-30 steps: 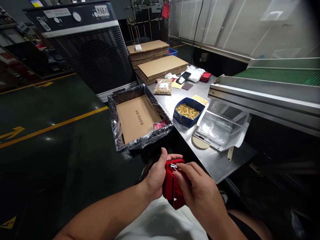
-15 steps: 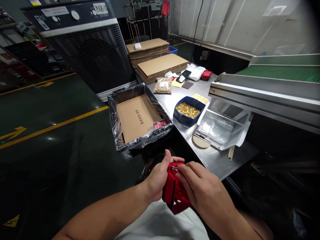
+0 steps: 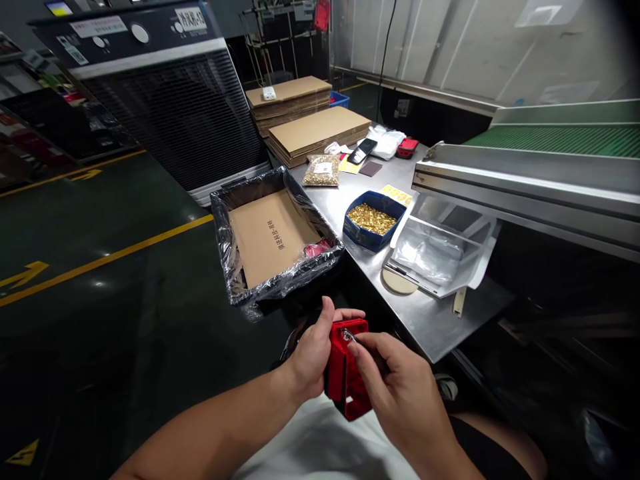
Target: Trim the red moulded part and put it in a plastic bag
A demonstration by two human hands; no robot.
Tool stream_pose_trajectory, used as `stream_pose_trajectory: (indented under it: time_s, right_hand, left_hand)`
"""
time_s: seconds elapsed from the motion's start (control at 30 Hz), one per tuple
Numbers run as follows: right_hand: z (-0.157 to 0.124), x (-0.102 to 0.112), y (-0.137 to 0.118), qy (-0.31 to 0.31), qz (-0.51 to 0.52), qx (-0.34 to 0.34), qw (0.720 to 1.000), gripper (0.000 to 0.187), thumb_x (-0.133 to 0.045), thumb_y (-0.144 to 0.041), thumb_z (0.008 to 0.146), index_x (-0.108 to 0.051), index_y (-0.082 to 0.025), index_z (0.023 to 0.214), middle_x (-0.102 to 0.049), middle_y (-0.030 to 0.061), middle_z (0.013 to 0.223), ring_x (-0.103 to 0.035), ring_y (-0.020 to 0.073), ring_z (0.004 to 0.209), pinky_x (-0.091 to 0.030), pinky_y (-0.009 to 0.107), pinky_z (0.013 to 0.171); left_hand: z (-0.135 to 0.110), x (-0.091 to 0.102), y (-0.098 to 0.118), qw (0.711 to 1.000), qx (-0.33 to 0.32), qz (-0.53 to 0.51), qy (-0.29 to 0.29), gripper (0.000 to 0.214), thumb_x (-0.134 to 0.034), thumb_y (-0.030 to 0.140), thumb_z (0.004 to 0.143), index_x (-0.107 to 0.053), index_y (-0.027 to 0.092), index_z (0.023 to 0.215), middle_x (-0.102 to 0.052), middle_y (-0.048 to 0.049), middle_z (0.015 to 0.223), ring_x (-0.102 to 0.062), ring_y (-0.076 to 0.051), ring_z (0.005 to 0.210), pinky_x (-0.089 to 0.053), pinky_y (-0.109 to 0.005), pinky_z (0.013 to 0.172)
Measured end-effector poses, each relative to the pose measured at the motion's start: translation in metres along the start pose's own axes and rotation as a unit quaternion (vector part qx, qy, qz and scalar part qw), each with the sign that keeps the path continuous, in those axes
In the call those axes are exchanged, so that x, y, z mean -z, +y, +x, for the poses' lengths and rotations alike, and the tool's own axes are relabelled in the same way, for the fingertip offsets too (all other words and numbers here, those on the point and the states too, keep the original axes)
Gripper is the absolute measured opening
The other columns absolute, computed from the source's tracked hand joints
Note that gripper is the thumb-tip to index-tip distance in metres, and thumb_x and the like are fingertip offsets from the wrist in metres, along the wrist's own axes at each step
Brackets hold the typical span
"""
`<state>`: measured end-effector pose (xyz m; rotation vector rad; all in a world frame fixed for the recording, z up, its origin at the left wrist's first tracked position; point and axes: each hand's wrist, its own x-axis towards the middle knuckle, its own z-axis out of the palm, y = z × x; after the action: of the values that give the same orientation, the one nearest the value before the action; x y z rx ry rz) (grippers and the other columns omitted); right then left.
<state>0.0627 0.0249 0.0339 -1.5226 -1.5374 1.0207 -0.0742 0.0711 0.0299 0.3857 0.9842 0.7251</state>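
we hold a red plastic part (image 3: 346, 370) low in front of us, near the steel table (image 3: 425, 320). our left hand (image 3: 313, 353) grips its side; our right hand (image 3: 395, 383) pinches a small metal piece (image 3: 349, 335) at its top.

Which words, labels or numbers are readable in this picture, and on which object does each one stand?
Cardboard sheet in the plastic-lined box: a vertical line of printed characters, too small to read.
Machine panel: white labels, blurred.
Yellow sticker strip on the steel table: round marks, unreadable.
Red part held by left hand and right hand: no text visible.
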Motion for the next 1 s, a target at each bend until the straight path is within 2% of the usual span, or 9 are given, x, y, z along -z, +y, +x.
stream_pose_trajectory:
  time_s: [0.1,0.27,0.53,0.67,0.77,0.9,1.0]
  right_hand:
    - [0.001,0.000,-0.005,-0.007,-0.004,-0.025,1.000,0.021,-0.054,-0.042,0.094,-0.069,-0.028,0.097,-0.070,0.0000,0.086,-0.065,0.0149,0.072,-0.050,0.028,0.066]
    - [0.000,0.000,-0.006,-0.014,-0.006,-0.029,0.999,0.024,-0.053,-0.043,0.093,-0.070,-0.026,0.096,-0.072,0.0027,0.088,-0.067,0.0175,0.076,-0.050,0.029,0.067]
    - [0.000,-0.001,-0.004,-0.009,0.029,-0.007,1.000,0.018,-0.055,-0.036,0.094,-0.068,-0.025,0.089,-0.068,-0.0006,0.081,-0.063,0.0127,0.068,-0.048,0.026,0.064]
    - [0.000,0.004,0.002,0.027,-0.008,0.061,0.998,0.011,-0.056,-0.029,0.094,-0.067,-0.025,0.097,-0.066,-0.0008,0.082,-0.062,0.0112,0.070,-0.048,0.024,0.064]
    - [0.000,0.008,0.005,0.045,-0.089,0.129,0.987,0.013,-0.056,-0.024,0.095,-0.065,-0.022,0.104,-0.064,0.0018,0.085,-0.060,0.0125,0.072,-0.049,0.025,0.064]
    - [0.002,0.009,0.005,0.064,-0.212,0.255,0.941,0.024,-0.059,-0.015,0.092,-0.062,-0.015,0.116,-0.066,0.0084,0.096,-0.060,0.0178,0.082,-0.051,0.031,0.070]
    - [0.004,0.008,0.004,0.071,-0.251,0.306,0.916,0.027,-0.061,-0.010,0.090,-0.062,-0.010,0.116,-0.068,0.0115,0.097,-0.059,0.0201,0.082,-0.051,0.034,0.070]
  left_hand:
    - [0.000,0.000,-0.001,1.000,0.001,-0.001,-0.003,0.074,-0.040,0.081,0.082,-0.066,0.017,0.108,-0.064,-0.0099,0.095,-0.060,-0.022,0.088,-0.045,-0.035,0.085]
    - [0.001,-0.001,-0.002,1.000,-0.009,0.006,-0.001,0.078,-0.040,0.083,0.080,-0.065,0.016,0.110,-0.064,-0.0104,0.094,-0.060,-0.024,0.089,-0.045,-0.038,0.088]
    - [0.000,0.000,-0.003,1.000,-0.019,0.021,0.000,0.079,-0.036,0.082,0.082,-0.064,0.015,0.113,-0.064,-0.0109,0.096,-0.061,-0.024,0.090,-0.045,-0.038,0.088]
    - [-0.002,-0.001,-0.001,1.000,0.003,0.003,-0.001,0.078,-0.036,0.081,0.083,-0.064,0.015,0.113,-0.066,-0.0124,0.098,-0.062,-0.023,0.086,-0.048,-0.037,0.083]
    - [-0.002,-0.002,0.001,1.000,0.024,-0.017,0.001,0.075,-0.038,0.080,0.084,-0.064,0.015,0.111,-0.067,-0.0121,0.097,-0.063,-0.022,0.083,-0.049,-0.034,0.079]
    - [-0.001,-0.003,0.002,0.997,0.047,-0.059,-0.004,0.065,-0.043,0.073,0.088,-0.066,0.015,0.105,-0.067,-0.0102,0.095,-0.064,-0.019,0.081,-0.050,-0.030,0.078]
    - [0.000,-0.003,0.002,0.996,0.066,-0.064,-0.012,0.066,-0.038,0.072,0.090,-0.065,0.015,0.106,-0.068,-0.0107,0.093,-0.065,-0.020,0.081,-0.050,-0.030,0.077]
